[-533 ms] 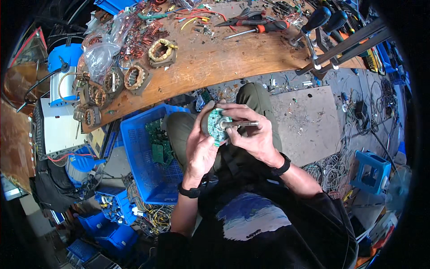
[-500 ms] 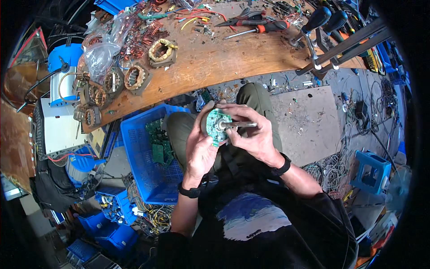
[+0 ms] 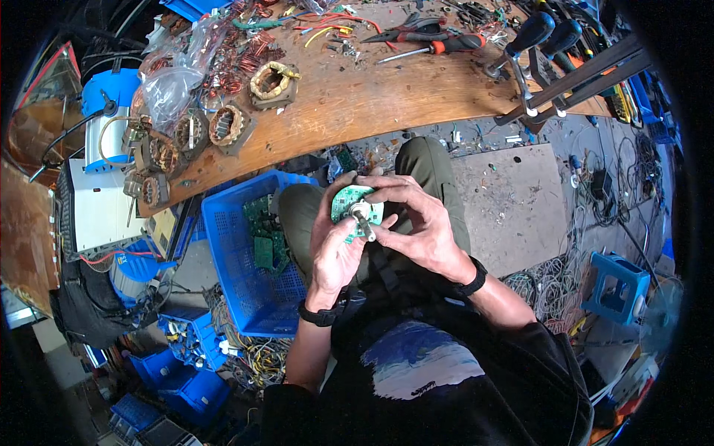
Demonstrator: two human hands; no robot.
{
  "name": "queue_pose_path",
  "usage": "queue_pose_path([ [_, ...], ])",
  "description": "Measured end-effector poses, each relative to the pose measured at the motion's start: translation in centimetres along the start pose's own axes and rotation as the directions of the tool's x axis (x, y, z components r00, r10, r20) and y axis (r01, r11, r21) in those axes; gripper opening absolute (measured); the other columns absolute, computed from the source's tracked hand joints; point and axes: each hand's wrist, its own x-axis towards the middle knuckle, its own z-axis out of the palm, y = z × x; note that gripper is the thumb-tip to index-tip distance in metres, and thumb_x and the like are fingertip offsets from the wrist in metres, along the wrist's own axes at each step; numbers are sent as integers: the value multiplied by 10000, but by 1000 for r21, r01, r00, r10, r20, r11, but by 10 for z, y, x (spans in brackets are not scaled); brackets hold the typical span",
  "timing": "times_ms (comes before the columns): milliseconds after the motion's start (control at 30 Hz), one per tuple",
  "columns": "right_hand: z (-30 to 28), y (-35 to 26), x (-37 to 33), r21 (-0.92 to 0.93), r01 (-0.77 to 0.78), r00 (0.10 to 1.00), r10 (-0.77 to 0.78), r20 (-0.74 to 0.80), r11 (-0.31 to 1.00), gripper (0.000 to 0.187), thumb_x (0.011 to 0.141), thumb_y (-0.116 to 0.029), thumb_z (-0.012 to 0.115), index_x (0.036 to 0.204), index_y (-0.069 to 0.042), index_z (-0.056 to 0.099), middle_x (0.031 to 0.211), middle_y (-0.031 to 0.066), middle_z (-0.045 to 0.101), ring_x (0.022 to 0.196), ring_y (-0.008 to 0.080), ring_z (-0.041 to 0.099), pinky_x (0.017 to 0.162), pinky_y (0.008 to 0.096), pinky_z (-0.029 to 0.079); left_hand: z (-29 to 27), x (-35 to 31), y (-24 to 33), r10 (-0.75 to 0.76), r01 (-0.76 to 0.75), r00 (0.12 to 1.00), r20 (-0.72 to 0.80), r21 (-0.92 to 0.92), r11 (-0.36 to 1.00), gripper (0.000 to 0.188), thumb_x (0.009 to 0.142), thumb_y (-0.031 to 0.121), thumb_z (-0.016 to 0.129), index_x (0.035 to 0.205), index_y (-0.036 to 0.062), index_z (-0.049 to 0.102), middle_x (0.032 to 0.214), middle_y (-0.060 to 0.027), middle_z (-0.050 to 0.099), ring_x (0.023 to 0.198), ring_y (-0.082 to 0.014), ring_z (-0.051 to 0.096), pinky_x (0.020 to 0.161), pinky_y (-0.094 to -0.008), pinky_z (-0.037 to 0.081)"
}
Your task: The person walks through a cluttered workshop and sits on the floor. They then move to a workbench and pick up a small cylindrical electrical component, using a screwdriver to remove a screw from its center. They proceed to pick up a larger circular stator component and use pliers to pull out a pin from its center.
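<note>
Above my lap, both hands hold a round green circuit board (image 3: 343, 199). From a pale collar at its middle sticks out a metal shaft (image 3: 364, 223), its tip pointing down and toward me. My left hand (image 3: 332, 251) wraps the board's left side, with the thumb lying on its face beside the shaft. Curled fingers of my right hand (image 3: 420, 227) grip the right edge, and that thumb is close to the shaft's tip. The back of the board is hidden by my hands.
A wooden bench (image 3: 335, 111) crosses ahead, bearing stator cores (image 3: 274, 84), copper windings, pliers (image 3: 416, 31), a screwdriver (image 3: 446, 44) and clamps (image 3: 532, 33). Left of my knees stands a blue crate (image 3: 230, 275) with green boards. Tangled cables (image 3: 547, 297) and a blue stool (image 3: 616, 286) are right.
The shaft, which pointed right, now points down toward me as the piece has turned. My right hand has moved from the shaft onto the board's edge.
</note>
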Motion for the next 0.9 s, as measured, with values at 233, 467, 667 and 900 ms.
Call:
queue_pose_path([
  [233, 3, -2, 0, 41, -21, 1000, 21, -12, 999, 405, 801, -79, 889, 1157, -34, 701, 1356, 150, 694, 1239, 299, 651, 1074, 431, 509, -1, -1, 0, 12, -12, 1000, -25, 29, 1000, 637, 982, 113, 480, 1594, 11, 332, 1618, -342, 363, 1434, -390, 511, 1070, -562, 570],
  [467, 1, -1, -1, 20, 8, 1000, -8, 3, 1000, 396, 808, -72, 886, 1155, -41, 695, 1360, 142, 693, 1235, 287, 649, 1063, 420, 513, 1, 0, 0, 28, -27, 1000, -13, 63, 998, 650, 981, 120, 497, 1596, 10, 316, 1611, -343, 375, 1414, -405, 527, 1048, -582, 578],
  [667, 4, 0, -3, 132, -59, 998, 63, -23, 989, 424, 816, -76, 888, 1183, -36, 679, 1349, 134, 698, 1240, 277, 647, 1065, 416, 517, -1, 0, 1, 31, -32, 999, 22, 54, 998, 617, 1014, 90, 540, 1584, 23, 313, 1596, -285, 418, 1417, -376, 529, 1079, -556, 566],
  [900, 6, -1, -4, 207, -101, 993, 110, -34, 973, 443, 809, -88, 898, 1190, -33, 680, 1346, 126, 689, 1274, 284, 631, 1094, 420, 504, 1, 0, 0, 46, -44, 999, -13, 142, 989, 620, 997, 119, 489, 1590, 23, 332, 1599, -318, 408, 1416, -393, 526, 1073, -562, 562],
])
